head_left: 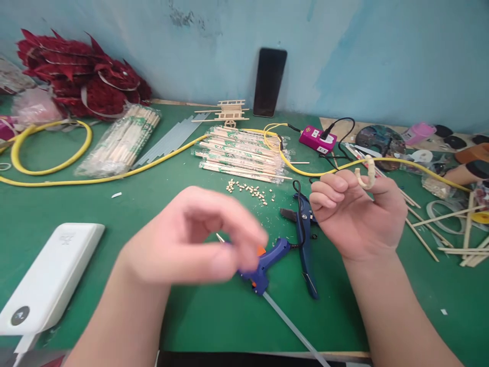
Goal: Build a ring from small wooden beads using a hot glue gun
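Clear glue stick runs up from the bottom edge into a blue hot glue gun with an orange part, lying on its side on the green surface. Left hand sits above that gun, curled and motion-blurred, fingertips pinched together. Thin pale pointed sliver shows just beside the fingers; cannot tell if it's held.

Right hand is raised and closed, thumb and forefinger pinching a cream hook-shaped curved strip by one end. Bend stays free and in view, well clear of both guns. Good pinch for this piece.

Beside it, a second blue hot glue gun with a black cord. Left side: white rectangular power bank.

Farther: small pale wooden cubes, paper-wrapped wooden stick bundles, yellow hose, magenta power socket. Loose wooden sticks lie at right.

Back edge: small wooden stick model, black phone leaning on the blue wall, red feathery mass.
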Demonstrator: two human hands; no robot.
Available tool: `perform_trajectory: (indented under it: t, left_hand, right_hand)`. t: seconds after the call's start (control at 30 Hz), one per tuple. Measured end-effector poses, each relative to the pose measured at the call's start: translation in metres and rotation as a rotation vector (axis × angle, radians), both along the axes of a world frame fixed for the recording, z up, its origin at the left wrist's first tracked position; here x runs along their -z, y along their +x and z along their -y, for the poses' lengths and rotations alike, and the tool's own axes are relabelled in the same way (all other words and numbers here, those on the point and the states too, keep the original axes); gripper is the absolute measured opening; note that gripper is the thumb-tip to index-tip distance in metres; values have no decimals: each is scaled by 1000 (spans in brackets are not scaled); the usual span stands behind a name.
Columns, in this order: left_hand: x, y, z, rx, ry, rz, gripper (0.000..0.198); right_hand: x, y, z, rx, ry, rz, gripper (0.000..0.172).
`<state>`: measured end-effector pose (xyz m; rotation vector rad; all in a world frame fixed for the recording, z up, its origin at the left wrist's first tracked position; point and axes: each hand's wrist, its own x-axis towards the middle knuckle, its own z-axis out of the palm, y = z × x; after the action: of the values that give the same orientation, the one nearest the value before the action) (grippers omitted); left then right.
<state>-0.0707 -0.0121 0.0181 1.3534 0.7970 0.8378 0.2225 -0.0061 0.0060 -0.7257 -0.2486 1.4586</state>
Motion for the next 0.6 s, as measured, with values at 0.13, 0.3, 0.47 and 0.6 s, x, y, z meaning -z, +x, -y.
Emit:
perform_trajectory:
  t: [0.13, 0.3, 0.47, 0.6]
  left_hand:
    - [11, 49, -34, -119, 117, -94, 42]
    - [24, 62, -20, -52, 55, -79, 70]
    - [25, 66, -16, -5, 47, -118, 57]
    - [25, 72, -13, 45, 69, -79, 70]
  right_hand:
    - [1, -12, 7, -140, 29, -7, 29]
    - [1, -20, 13, -252, 66, 0, 33]
    - [0, -24, 14, -290, 74, -33, 38]
    - [3, -26, 15, -304, 89, -42, 42]
